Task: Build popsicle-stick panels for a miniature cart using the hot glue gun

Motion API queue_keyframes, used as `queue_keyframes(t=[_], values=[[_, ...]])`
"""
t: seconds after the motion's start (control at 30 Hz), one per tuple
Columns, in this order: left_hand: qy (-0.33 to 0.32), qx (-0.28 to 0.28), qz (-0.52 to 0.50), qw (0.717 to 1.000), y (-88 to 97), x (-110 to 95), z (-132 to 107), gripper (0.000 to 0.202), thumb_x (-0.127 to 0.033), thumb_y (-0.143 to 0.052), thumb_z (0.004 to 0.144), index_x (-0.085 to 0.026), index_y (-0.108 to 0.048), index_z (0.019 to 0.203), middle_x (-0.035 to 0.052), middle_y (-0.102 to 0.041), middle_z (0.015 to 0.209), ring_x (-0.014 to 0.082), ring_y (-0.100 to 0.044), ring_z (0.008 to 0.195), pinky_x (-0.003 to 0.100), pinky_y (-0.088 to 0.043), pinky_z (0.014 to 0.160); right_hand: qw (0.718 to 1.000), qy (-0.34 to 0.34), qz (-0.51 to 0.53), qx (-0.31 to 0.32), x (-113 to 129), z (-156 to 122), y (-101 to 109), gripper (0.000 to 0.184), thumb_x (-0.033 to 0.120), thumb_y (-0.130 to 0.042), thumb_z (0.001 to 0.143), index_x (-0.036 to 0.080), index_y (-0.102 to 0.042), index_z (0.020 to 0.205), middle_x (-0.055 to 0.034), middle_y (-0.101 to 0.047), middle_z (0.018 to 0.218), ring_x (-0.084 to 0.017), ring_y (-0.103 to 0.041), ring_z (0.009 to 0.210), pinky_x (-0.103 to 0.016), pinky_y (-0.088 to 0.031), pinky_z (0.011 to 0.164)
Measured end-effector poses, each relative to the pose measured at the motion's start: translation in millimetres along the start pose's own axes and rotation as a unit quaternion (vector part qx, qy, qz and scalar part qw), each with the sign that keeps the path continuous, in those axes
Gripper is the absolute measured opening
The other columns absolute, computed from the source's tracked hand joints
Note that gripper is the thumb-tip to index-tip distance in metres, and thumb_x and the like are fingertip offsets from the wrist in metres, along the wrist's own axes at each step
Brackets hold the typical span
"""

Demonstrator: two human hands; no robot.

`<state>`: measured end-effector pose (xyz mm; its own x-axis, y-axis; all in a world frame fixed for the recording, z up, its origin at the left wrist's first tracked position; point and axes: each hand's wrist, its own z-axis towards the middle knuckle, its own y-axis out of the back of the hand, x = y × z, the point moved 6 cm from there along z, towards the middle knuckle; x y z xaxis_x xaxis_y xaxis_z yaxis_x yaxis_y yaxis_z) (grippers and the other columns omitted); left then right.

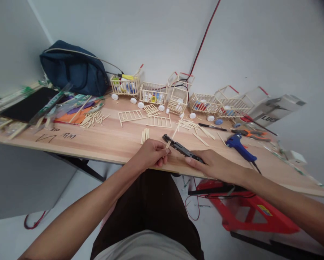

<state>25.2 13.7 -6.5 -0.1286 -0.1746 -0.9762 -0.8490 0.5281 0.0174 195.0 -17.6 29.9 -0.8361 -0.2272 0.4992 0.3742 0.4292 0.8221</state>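
My left hand (151, 153) is closed in a pinch on a thin wooden stick (175, 133) that slants up and away from it over the wooden table (110, 142). My right hand (210, 164) grips the handles of black cutting pliers (179, 147). The pliers' jaws (166, 138) sit at the stick, close to my left fingertips. A small bundle of cut sticks (145, 134) lies just beyond my left hand. Flat stick lattice panels (145, 117) lie further back.
Several small stick carts (153, 92) with white wheels line the back edge. A blue bag (72, 72) sits at the far left, a blue glue gun (240, 146) and orange-handled pliers (248, 133) at the right. A red stool (248, 209) stands under the table.
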Motion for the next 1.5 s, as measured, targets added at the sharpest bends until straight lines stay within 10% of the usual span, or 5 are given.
queue_keyframes(t=[1.07,1.33,1.5], values=[[0.052,0.017,-0.043,0.998,-0.6,4.6,-4.3,0.018,-0.017,-0.051,0.086,-0.013,-0.056,0.069,-0.002,-0.06,0.053,0.006,-0.049,0.036,0.015,-0.038,0.037,1.0,0.01,-0.019,-0.009,-21.7,9.4,-4.4,0.057,0.066,-0.034,0.092,0.018,-0.055,0.071,-0.0016,-0.055,0.061,-0.015,-0.052,0.058,-0.026,-0.038,0.057],[-0.049,-0.191,0.194,0.961,89.5,-19.1,-19.9,0.026,-0.03,-0.051,0.084,-0.018,-0.05,0.061,-0.0022,-0.06,0.046,0.008,-0.047,0.033,0.017,-0.035,0.039,0.925,-0.068,0.343,-0.148,-49.0,15.7,-8.7,0.058,0.077,-0.044,0.082,0.019,-0.054,0.078,0.0001,-0.057,0.055,-0.012,-0.053,0.045,-0.024,-0.042,0.044],[0.042,-0.168,0.422,0.89,103.1,-11.0,-6.1,0.044,-0.032,-0.041,0.086,-0.018,-0.049,0.045,0.0015,-0.052,0.038,0.0116,-0.05,0.039,0.022,-0.039,0.051,0.884,-0.032,0.428,-0.187,-43.1,35.7,-18.8,0.058,0.077,-0.045,0.08,0.02,-0.054,0.078,0.0009,-0.057,0.051,-0.012,-0.052,0.04,-0.022,-0.036,0.036]])
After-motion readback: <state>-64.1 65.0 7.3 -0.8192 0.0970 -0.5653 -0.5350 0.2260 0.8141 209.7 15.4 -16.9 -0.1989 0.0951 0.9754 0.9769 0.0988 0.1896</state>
